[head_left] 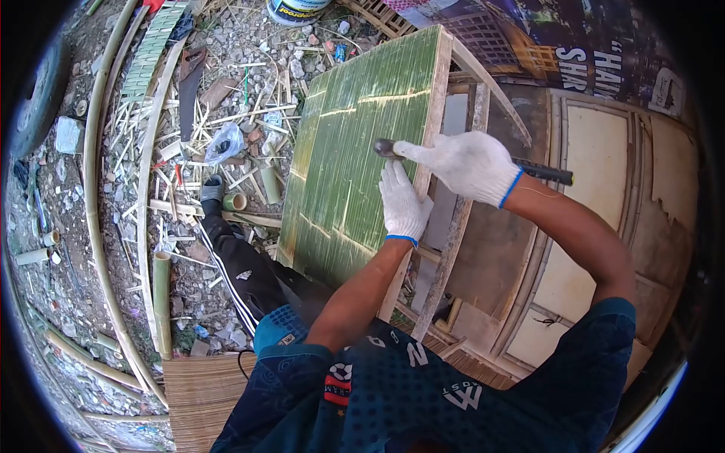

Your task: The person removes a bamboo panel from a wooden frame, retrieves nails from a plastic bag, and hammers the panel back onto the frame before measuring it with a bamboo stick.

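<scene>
Both my hands wear white work gloves with blue cuffs. My right hand (472, 166) is closed round a hammer. Its dark rounded head (385, 147) is over the green slatted bamboo panel (370, 113), and the black handle end (555, 175) sticks out behind my wrist. My left hand (404, 205) lies with fingers stretched out on the panel near its right edge, fingertips just below the hammer head. Whether a nail is under those fingertips cannot be seen. A pale wooden frame edge (438, 90) runs along the panel's right side.
On the rubble ground at left lie a handsaw (191, 87), a clear plastic bag (225, 143), bamboo offcuts (162, 302) and long bamboo strips (94, 174). A white bucket (297, 10) stands at the top. Right of the panel is a bamboo-framed board wall (581, 189) below a printed banner (544, 38).
</scene>
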The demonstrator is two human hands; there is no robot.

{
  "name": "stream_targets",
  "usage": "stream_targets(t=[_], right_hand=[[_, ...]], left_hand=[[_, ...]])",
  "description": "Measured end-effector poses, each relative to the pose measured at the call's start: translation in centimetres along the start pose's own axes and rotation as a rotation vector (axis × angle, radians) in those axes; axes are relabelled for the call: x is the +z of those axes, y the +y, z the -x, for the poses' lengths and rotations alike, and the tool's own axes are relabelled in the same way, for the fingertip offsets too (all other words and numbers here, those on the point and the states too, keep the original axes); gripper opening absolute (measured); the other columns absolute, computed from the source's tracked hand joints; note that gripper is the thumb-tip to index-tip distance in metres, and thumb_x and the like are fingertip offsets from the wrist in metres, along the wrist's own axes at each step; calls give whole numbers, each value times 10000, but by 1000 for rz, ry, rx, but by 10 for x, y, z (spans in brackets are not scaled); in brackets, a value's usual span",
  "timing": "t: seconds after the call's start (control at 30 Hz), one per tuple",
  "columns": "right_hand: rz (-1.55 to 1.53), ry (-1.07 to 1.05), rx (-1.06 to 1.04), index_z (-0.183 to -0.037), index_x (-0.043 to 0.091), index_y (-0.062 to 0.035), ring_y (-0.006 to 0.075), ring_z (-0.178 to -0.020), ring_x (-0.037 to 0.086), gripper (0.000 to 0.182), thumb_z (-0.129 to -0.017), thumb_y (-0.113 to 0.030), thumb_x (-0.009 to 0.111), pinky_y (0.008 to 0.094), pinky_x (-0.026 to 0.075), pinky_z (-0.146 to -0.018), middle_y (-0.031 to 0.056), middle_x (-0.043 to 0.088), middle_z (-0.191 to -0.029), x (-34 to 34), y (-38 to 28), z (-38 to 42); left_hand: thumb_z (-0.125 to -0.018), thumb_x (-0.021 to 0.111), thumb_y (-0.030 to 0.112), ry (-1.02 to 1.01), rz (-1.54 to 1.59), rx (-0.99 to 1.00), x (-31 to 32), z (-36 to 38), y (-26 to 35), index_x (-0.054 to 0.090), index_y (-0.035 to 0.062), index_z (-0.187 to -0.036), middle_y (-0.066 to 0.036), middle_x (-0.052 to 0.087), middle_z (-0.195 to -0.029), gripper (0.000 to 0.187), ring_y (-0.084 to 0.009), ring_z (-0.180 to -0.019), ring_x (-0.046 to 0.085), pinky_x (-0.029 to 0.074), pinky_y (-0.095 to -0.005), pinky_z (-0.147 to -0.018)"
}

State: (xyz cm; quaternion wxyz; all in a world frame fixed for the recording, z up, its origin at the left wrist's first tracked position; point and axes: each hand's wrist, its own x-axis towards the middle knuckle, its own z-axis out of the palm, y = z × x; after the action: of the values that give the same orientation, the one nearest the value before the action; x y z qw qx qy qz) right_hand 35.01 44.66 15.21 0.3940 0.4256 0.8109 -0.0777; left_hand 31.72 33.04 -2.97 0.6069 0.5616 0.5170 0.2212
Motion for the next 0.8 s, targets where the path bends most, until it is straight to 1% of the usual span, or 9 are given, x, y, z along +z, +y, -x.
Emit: stream_targets(t=[0.07,0.13,0.27,0.37,0.5,0.53,0.63,0.73,0.8], right_hand=[[79,-56,-21,-1503,494,-274,235,-562,643,577,-950,-121,549,367,523,-478,88,594,-703,6,5,-8],[111,-6,9,-1508,487,-269,223,-593,642,611,-929,-96,576,342,528,-491,89,600,-765,-11,3,-14],[-14,150,-17,-1508,483,-270,224,-612,649,632,-915,-78,586,330,532,-495,85,596,-777,-31,-9,-1],[166,-82,3,-1496,504,-270,220,-596,639,636,-901,-66,595,327,518,-479,72,578,-764,-14,-6,0],[103,99,-9,-1559,425,-283,235,-572,650,689,-911,-100,572,347,521,-477,83,551,-683,-5,2,-4],[9,123,52,-1459,549,-269,213,-598,640,607,-891,-61,598,339,507,-478,73,561,-739,-19,-8,-3],[-48,233,-14,-1466,544,-258,213,-596,636,621,-884,-49,604,342,508,-481,74,562,-743,-23,-11,3],[131,30,-27,-1529,471,-277,227,-569,628,643,-923,-88,568,346,508,-474,84,548,-706,10,2,0],[113,92,-26,-1516,494,-256,213,-563,597,672,-884,-57,609,342,490,-471,74,533,-720,-2,5,-7]], left_hand=[[-717,813,185,28,9,27,-3,-1,-3,300,-105,-1471,-288,359,-1537,957,-435,-1454,335,307,-518,-1204],[-700,779,126,120,29,69,2,2,-2,326,-111,-1440,-307,405,-1474,900,-464,-1403,376,338,-553,-1170],[-710,803,167,80,0,36,4,4,-5,299,-108,-1471,-302,372,-1522,954,-450,-1449,338,306,-529,-1205],[-717,831,207,44,-13,25,3,5,-2,288,-102,-1489,-293,348,-1554,993,-432,-1471,321,289,-507,-1223],[-693,813,153,105,19,59,2,-6,-3,307,-113,-1457,-311,357,-1531,954,-457,-1455,329,310,-538,-1203],[-692,814,153,92,11,53,3,3,-5,309,-113,-1455,-311,357,-1530,953,-456,-1454,332,311,-537,-1202],[-717,838,228,9,-30,24,-2,2,-3,284,-100,-1499,-288,355,-1554,1013,-419,-1473,328,288,-483,-1221],[-693,843,180,16,19,37,-2,0,-2,320,-112,-1450,-311,358,-1530,965,-461,-1454,331,317,-530,-1197],[-689,847,182,63,14,53,-4,-2,-3,323,-110,-1446,-306,362,-1528,966,-460,-1454,331,320,-531,-1196]])
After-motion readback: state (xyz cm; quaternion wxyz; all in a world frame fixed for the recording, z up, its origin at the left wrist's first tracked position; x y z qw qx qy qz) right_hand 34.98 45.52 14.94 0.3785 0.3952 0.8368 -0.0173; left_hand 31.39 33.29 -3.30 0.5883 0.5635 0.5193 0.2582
